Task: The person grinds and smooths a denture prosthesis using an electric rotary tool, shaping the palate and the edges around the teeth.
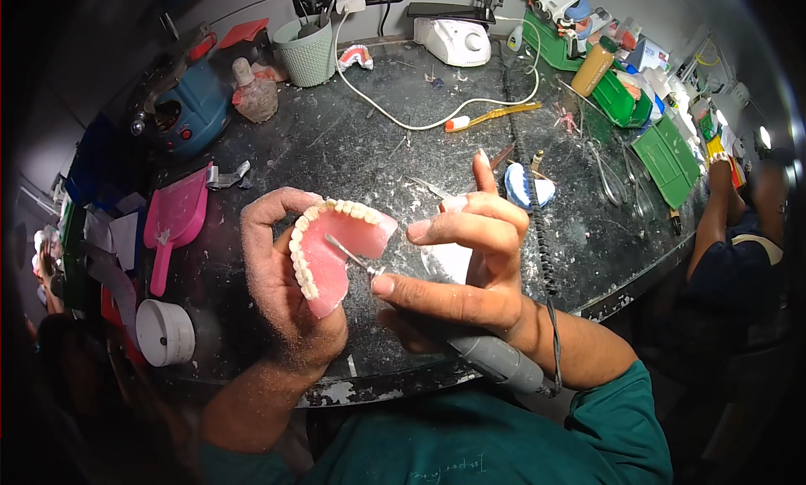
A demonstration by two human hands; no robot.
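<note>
A pink denture plate (pixel 327 271) with a curved row of cream teeth is held up over the worktop. My left hand (pixel 281 267), dusted with pale powder, is closed round its outer left side. In my right hand (pixel 470 267) lies a grey handpiece (pixel 495 361), a corded rotary tool whose slim metal bur (pixel 346 248) reaches over the inner pink surface. Whether the bur touches the pink cannot be told. The right index finger rests along the handpiece near the bur, while other fingers are raised. The handpiece's coiled black cord hangs beside my right wrist.
On the dusty black worktop (pixel 327 145) lie a pink dustpan (pixel 180 208), a white round tub (pixel 164 332), and a blue-and-white dental model (pixel 529 187). Behind stand a green basket-like pot (pixel 305 55) and a white control box (pixel 453 41). Green trays (pixel 667 162) line the right; another person (pixel 735 225) sits there.
</note>
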